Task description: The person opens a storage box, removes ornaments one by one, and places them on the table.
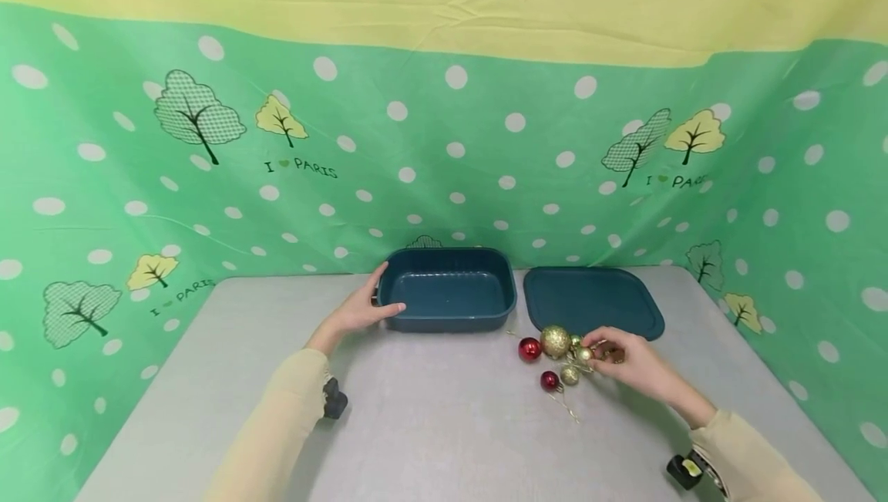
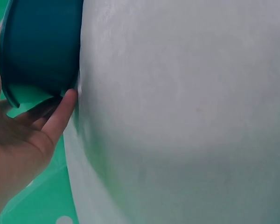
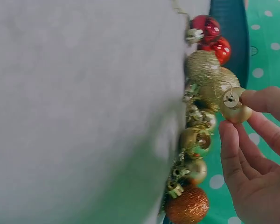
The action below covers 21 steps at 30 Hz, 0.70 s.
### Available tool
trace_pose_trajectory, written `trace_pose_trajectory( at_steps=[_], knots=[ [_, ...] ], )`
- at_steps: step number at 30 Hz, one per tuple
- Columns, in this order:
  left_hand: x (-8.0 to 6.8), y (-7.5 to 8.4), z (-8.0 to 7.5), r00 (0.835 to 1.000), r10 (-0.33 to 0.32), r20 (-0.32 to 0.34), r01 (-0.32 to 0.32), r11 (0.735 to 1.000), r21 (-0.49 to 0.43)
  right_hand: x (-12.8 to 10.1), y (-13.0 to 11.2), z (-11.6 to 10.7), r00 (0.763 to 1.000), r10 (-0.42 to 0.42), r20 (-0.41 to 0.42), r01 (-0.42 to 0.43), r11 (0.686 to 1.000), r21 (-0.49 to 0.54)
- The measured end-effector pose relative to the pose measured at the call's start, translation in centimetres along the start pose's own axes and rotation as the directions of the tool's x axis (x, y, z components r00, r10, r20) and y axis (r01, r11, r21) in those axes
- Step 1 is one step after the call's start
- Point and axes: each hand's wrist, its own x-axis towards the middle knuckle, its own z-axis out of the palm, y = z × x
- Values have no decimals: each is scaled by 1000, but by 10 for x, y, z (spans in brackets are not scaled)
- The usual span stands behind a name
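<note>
Right hand [image 1: 627, 367] pinches a small gold bauble [image 3: 235, 107] between thumb and fingertips, at the right edge of a cluster of ornaments [image 1: 558, 359] lying on the grey tabletop [image 1: 444, 425] in front of the dark teal lid [image 1: 593, 301]. Left hand [image 1: 364, 309] rests with fingers relaxed against the left end of the open teal box [image 1: 447, 290], thumb along its front wall, seemingly to steady it.

Gold threads trail from the baubles, and in the right wrist view several of them look tangled together, so the pinched one may drag its neighbours along. A slow, straight lift would show whether it comes free alone. The red baubles [image 1: 530, 348] and the large glitter ball [image 1: 556, 341] sit loose and could roll, so the lift should avoid nudging them. The bracing hand should hold the box firm against the tabletop.
</note>
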Motion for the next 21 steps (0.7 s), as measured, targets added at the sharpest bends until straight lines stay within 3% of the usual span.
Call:
trace_pose_trajectory(
  at_steps=[9,21],
  knots=[
    [1,-3,-1,1000,24,0,-24,1000,-18,-7,5,6,999,-22,-26,20,997,-75],
    [-3,0,-1,999,33,-11,-33,999,-16,-13,6,3,999,24,-49,-25,999,-26]
  ],
)
